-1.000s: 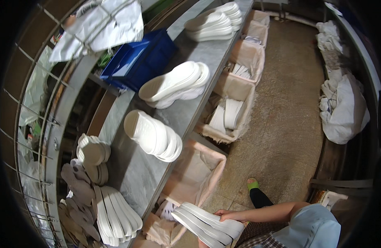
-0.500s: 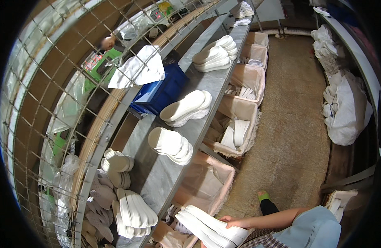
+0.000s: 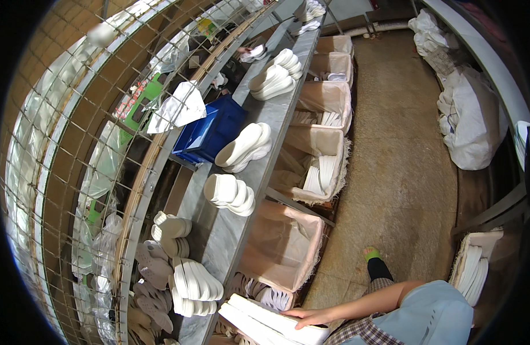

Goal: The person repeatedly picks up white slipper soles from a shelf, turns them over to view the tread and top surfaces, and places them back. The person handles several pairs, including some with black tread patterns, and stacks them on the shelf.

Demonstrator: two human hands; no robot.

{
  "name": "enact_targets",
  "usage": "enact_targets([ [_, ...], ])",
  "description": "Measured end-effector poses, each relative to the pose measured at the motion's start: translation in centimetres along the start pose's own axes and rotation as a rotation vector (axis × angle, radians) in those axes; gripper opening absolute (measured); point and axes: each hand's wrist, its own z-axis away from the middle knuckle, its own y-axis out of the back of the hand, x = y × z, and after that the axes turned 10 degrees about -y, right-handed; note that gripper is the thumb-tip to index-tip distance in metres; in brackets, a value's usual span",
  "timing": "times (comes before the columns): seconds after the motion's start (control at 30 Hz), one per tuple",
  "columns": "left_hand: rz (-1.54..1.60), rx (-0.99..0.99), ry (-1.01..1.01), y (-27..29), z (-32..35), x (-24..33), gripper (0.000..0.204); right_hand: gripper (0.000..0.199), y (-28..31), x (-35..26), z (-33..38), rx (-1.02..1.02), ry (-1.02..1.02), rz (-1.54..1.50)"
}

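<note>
**Kid:** What is way over on the left?

**Helper:** A wire fence [image 3: 75, 172] that curves up. Plastic bags hang behind it. Next to it, low down, lie flat grey shoe soles [image 3: 153, 264] in a heap.

**Kid:** And then?

**Helper:** A long grey counter [image 3: 219, 236] that runs from the bottom up to the top. White soles sit on it in piles. One pile [image 3: 193, 284] is near the bottom, one [image 3: 230, 192] is in the middle, and one [image 3: 245, 146] is higher up, next to a blue box [image 3: 210, 132].

**Kid:** What is the person holding?

**Helper:** A stack of white soles [image 3: 270, 322], down at the bottom edge, just right of the counter. The stack is long. It points from the upper left down to the lower right.

**Kid:** Which hand is on it?

**Helper:** The right hand [image 3: 311, 316] lies flat on top of the stack, fingers spread and pointing left. I cannot see the left hand at all.

**Kid:** What is past the counter?

**Helper:** Open bins lined with cloth [image 3: 282, 247], in a row under the counter edge. Then the brown floor [image 3: 403, 172]. Far on the right are big white sacks [image 3: 471, 126].
</note>
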Motion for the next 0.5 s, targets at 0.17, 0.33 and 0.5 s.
enact_targets([
  [0.17,-0.001,-0.048,-0.022,-0.5,1.3,-0.1,0.067,0.084,-1.1,-0.1,0.9,-0.032,-0.063,-0.033],
  [0.33,0.019,-0.078,-0.046,-0.5,2.3,-0.4,0.069,0.087,-1.5,-0.4,2.4,0.032,-0.058,-0.023],
  [0.5,0.031,-0.096,-0.063,-0.9,2.6,-0.3,0.071,0.086,-1.2,-0.7,4.1,0.121,-0.045,-0.096],
])
